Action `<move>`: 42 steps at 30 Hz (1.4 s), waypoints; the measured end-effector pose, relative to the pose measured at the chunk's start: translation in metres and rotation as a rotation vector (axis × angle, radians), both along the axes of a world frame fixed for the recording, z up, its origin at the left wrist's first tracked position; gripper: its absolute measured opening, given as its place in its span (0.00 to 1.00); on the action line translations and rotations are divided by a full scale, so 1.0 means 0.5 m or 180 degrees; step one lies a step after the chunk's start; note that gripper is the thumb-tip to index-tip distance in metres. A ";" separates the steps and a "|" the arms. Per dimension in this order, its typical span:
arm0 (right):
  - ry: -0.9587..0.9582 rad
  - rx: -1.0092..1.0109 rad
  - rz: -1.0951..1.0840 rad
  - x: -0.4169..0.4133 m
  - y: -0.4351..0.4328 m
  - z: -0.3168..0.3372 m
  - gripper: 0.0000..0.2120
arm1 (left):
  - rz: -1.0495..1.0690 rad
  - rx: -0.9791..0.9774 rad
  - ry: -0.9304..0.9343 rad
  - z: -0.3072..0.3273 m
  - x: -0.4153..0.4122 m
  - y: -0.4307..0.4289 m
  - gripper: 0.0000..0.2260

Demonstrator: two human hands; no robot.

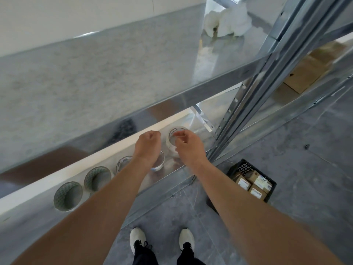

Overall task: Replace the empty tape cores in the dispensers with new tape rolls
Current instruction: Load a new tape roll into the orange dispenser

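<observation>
Several tape rolls stand in a row on the lower metal shelf. The clear roll at the right end has my right hand on its top rim, fingers pinched there. My left hand hovers just left of it with fingers curled, above another clear roll that my wrist partly hides. Whether the left hand holds anything is unclear. A third clear roll and two white rolls stand further left. No dispenser is visible.
An upper metal shelf overhangs the rolls, with white crumpled material on it. Steel uprights rise at right. A black crate of small boxes sits on the grey floor, and flat cardboard lies beyond. My shoes are below.
</observation>
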State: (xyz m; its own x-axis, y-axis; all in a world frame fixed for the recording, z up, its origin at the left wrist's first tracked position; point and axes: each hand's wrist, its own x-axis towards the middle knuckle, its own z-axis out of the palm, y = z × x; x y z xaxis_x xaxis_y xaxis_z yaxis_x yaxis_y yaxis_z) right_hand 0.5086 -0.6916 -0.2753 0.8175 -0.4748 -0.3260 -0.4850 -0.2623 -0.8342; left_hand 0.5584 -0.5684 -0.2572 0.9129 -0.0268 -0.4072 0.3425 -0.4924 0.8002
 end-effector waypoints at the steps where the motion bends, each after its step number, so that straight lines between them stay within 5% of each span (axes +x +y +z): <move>1: -0.0038 0.0020 -0.0002 -0.001 -0.008 0.007 0.11 | 0.0015 -0.0055 0.0028 0.003 0.003 -0.008 0.10; 9: -0.0081 0.0033 -0.0188 0.003 -0.056 0.011 0.16 | 0.0236 -0.0576 0.0405 0.013 0.015 -0.062 0.10; 20: 0.0605 0.0093 0.0141 0.018 -0.083 -0.055 0.30 | 0.0411 -0.0725 0.0872 -0.111 0.039 -0.081 0.18; 24: 0.0579 0.0347 0.0009 0.022 -0.081 -0.070 0.32 | 0.0622 -0.1087 0.0973 -0.074 0.015 -0.095 0.10; 32: 0.0527 0.0524 -0.0201 0.015 -0.086 -0.047 0.38 | 0.0731 -0.1229 0.0756 -0.057 -0.005 -0.092 0.11; 42: 0.0145 0.0332 -0.0084 -0.042 -0.064 0.043 0.20 | 0.1135 -0.1637 0.0537 0.032 -0.078 -0.049 0.14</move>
State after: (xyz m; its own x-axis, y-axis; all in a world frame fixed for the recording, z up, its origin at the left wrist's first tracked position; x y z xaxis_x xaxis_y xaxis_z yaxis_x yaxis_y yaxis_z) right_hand 0.4874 -0.7237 -0.2536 0.7883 -0.4575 -0.4114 -0.5288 -0.1617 -0.8332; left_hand 0.5193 -0.5929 -0.2411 0.8265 0.0363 -0.5618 0.5557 0.1068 0.8245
